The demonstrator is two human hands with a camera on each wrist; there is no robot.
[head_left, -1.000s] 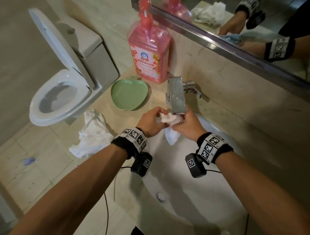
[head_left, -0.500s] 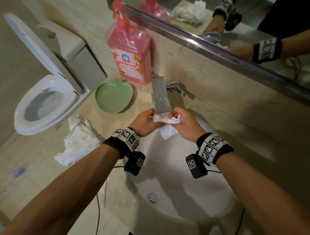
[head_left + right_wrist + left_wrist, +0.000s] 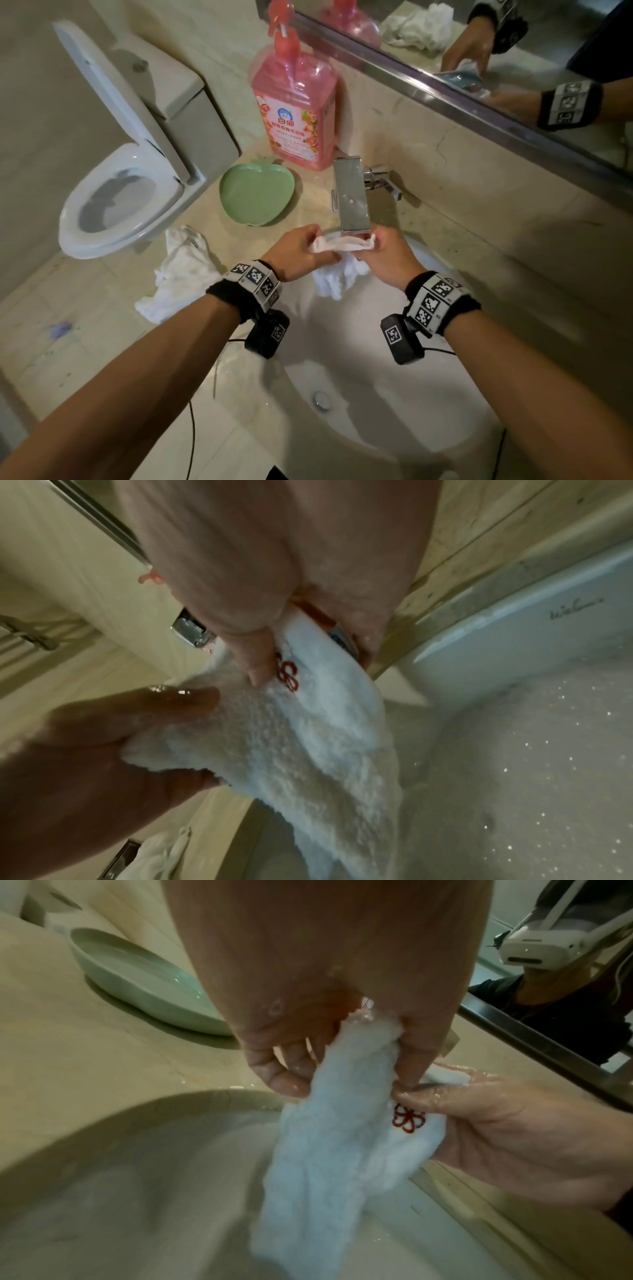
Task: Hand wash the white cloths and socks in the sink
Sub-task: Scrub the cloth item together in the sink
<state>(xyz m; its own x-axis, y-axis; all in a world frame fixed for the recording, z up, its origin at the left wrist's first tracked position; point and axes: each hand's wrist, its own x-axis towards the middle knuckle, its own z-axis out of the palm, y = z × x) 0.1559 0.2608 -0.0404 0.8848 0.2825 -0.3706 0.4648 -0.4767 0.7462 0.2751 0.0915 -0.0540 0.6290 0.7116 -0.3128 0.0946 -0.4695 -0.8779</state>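
Observation:
A wet white sock (image 3: 337, 270) with a small red flower mark (image 3: 407, 1118) hangs over the back of the white sink (image 3: 394, 428), just under the steel tap spout (image 3: 351, 198). My left hand (image 3: 301, 250) pinches its left top edge and my right hand (image 3: 383, 253) pinches its right top edge, so the cuff is stretched between them. The rest of the sock (image 3: 308, 750) hangs down into the basin. A crumpled white cloth (image 3: 178, 270) lies on the counter left of the sink.
A green apple-shaped dish (image 3: 257, 193) and a pink detergent bottle (image 3: 296, 102) stand behind the sink on the beige counter (image 3: 239, 445). The open toilet (image 3: 120, 192) is at the left. A mirror (image 3: 479, 51) runs along the back wall. The drain plug (image 3: 322, 399) sits mid-basin.
My hands have drawn apart, so the sock that was bunched between them is now stretched out under the spout. The head view has shifted slightly.

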